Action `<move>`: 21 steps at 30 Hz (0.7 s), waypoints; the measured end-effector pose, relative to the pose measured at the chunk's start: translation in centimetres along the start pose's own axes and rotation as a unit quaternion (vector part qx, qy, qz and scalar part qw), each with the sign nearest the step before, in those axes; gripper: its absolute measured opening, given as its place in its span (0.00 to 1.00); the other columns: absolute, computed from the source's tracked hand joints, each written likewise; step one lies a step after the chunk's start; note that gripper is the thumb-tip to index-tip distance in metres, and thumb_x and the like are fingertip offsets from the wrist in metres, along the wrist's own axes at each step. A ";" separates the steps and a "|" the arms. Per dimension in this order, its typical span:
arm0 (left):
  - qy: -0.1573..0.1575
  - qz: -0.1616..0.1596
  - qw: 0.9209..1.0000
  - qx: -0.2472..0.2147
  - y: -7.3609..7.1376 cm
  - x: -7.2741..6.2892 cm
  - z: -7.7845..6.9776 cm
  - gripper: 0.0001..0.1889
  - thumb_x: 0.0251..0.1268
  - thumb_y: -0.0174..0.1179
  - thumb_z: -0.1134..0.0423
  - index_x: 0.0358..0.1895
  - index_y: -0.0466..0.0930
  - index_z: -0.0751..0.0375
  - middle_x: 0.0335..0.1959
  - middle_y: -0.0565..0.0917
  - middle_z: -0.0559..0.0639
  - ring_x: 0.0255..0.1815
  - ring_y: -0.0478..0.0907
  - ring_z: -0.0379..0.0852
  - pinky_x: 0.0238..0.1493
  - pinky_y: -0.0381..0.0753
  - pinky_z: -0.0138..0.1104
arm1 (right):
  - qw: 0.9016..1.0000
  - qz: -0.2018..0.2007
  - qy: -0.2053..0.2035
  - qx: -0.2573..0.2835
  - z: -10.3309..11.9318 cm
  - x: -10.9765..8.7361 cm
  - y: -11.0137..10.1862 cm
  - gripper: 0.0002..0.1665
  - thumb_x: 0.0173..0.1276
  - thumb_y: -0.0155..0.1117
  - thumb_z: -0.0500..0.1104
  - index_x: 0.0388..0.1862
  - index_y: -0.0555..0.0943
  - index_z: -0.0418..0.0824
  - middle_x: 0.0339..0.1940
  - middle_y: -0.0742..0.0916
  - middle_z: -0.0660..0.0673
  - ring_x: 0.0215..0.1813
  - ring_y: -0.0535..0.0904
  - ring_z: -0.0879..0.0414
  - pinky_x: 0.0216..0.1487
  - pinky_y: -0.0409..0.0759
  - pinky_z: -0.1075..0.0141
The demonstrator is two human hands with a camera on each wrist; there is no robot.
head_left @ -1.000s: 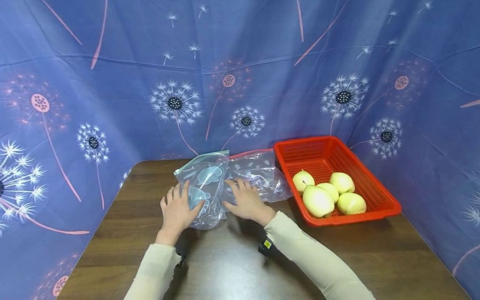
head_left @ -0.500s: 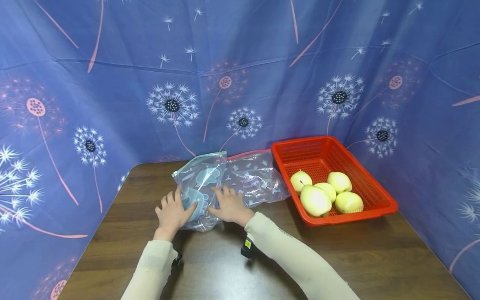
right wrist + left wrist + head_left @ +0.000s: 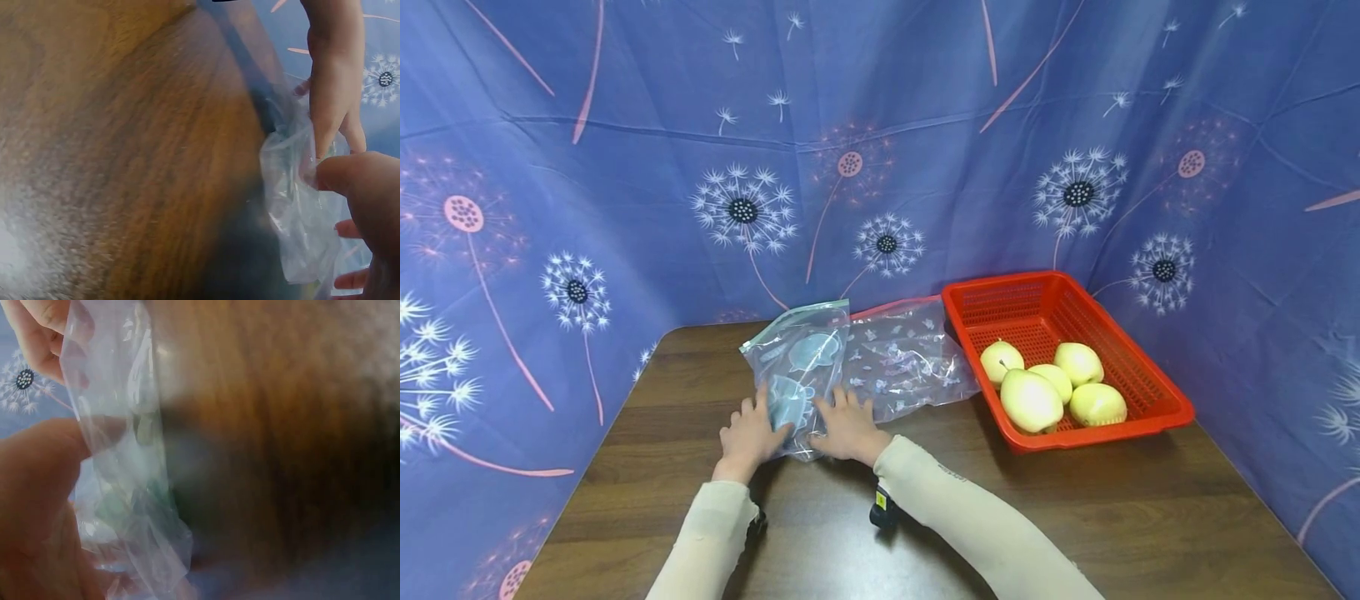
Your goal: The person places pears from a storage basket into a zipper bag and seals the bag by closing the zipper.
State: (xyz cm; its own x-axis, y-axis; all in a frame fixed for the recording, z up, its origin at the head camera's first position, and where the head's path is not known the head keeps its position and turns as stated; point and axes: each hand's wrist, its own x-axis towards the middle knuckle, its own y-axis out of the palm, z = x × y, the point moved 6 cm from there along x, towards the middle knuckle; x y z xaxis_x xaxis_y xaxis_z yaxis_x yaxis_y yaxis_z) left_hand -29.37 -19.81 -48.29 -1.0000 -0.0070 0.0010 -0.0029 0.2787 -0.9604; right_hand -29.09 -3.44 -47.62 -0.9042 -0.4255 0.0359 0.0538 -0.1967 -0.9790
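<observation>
A clear zip bag [image 3: 813,353] with pale blue printed shapes and a greenish zip edge lies on the table. My left hand [image 3: 749,437] rests at its lower left side, fingers spread and thumb toward the middle. At the lower right side my right hand [image 3: 847,425] touches the same bag with loosely spread fingers. In the left wrist view the left thumb [image 3: 50,447] is against the crinkled plastic [image 3: 140,481]. The right wrist view has the right thumb [image 3: 340,172] on the bag's near edge [image 3: 290,206]. Some fingertips are hidden behind the plastic.
A second clear bag [image 3: 917,354] with small white prints and a red zip edge lies to the right, partly beside the first. Further right stands a red basket [image 3: 1150,408] holding several yellow-green pears [image 3: 1032,402]. A blue patterned cloth [image 3: 880,100] hangs behind the wooden table [image 3: 647,400].
My right hand has moved left, off the gap between the bags and onto the first bag's lower right, closer to my left hand. The left hand has shifted only slightly.
</observation>
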 end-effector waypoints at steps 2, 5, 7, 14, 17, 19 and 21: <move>0.004 0.003 1.000 0.007 0.2 -0.1 -0.1 0.48 0.63 0.64 0.47 0.78 0.48 0.66 0.59 0.69 0.77 0.54 0.71 0.75 0.46 0.73 0.65 | 1.000 0.000 0.005 0.003 -0.1 -0.1 0.3 0.40 0.63 0.63 0.63 0.72 0.71 0.49 0.69 0.68 0.33 0.71 0.64 0.39 0.63 0.64 0.37; 0.007 0.000 1.000 0.010 0.4 -0.1 -0.2 0.47 0.63 0.65 0.49 0.77 0.49 0.67 0.56 0.70 0.76 0.53 0.72 0.74 0.44 0.75 0.64 | 1.000 0.003 0.012 0.002 -0.3 -0.1 0.8 0.39 0.64 0.62 0.63 0.71 0.71 0.49 0.68 0.70 0.32 0.69 0.64 0.40 0.64 0.62 0.39; 0.008 -0.003 1.000 0.009 0.5 -0.1 -0.3 0.46 0.63 0.65 0.51 0.77 0.50 0.67 0.54 0.70 0.76 0.52 0.71 0.74 0.44 0.75 0.63 | 1.000 0.004 0.012 -0.005 -0.3 -0.1 1.1 0.39 0.64 0.62 0.63 0.71 0.71 0.48 0.64 0.73 0.35 0.66 0.66 0.43 0.62 0.63 0.41; 0.015 -0.019 1.000 0.009 0.6 -0.2 -0.5 0.45 0.62 0.66 0.52 0.76 0.53 0.68 0.51 0.72 0.76 0.52 0.71 0.73 0.45 0.74 0.62 | 1.000 -0.002 -0.001 -0.005 -0.2 -0.1 1.6 0.39 0.62 0.65 0.59 0.69 0.72 0.45 0.59 0.76 0.43 0.61 0.68 0.47 0.60 0.62 0.46; 0.017 -0.028 0.999 0.004 0.5 -0.3 -0.6 0.44 0.61 0.66 0.53 0.75 0.54 0.68 0.52 0.71 0.76 0.52 0.71 0.73 0.46 0.72 0.62 | 1.000 -0.011 -0.009 -0.001 -0.2 -0.2 1.3 0.39 0.61 0.66 0.58 0.68 0.72 0.43 0.60 0.76 0.44 0.61 0.67 0.47 0.61 0.62 0.46; 0.020 -0.033 0.999 0.000 0.4 -0.3 -0.6 0.44 0.61 0.67 0.53 0.75 0.54 0.69 0.52 0.71 0.76 0.53 0.70 0.72 0.46 0.71 0.61 | 1.000 -0.013 -0.014 0.003 -0.2 -0.2 1.1 0.39 0.61 0.67 0.57 0.68 0.71 0.42 0.62 0.75 0.43 0.62 0.67 0.47 0.62 0.61 0.46; 0.021 -0.036 0.999 -0.005 0.4 -0.3 -0.7 0.45 0.61 0.67 0.54 0.74 0.54 0.69 0.52 0.71 0.75 0.53 0.70 0.71 0.47 0.71 0.60 | 1.000 -0.014 -0.018 0.008 -0.2 -0.3 1.0 0.40 0.61 0.68 0.57 0.69 0.70 0.41 0.64 0.75 0.43 0.64 0.66 0.47 0.63 0.60 0.46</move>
State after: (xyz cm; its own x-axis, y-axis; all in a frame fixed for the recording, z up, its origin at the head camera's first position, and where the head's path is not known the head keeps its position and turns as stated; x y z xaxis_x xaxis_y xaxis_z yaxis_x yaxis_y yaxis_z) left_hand -29.04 -19.05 -48.45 -0.9965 0.0126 0.0825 -0.0754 0.2879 -0.9547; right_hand -28.87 -3.33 -48.62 -0.8895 -0.4515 0.0707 0.0357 -0.2228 -0.9742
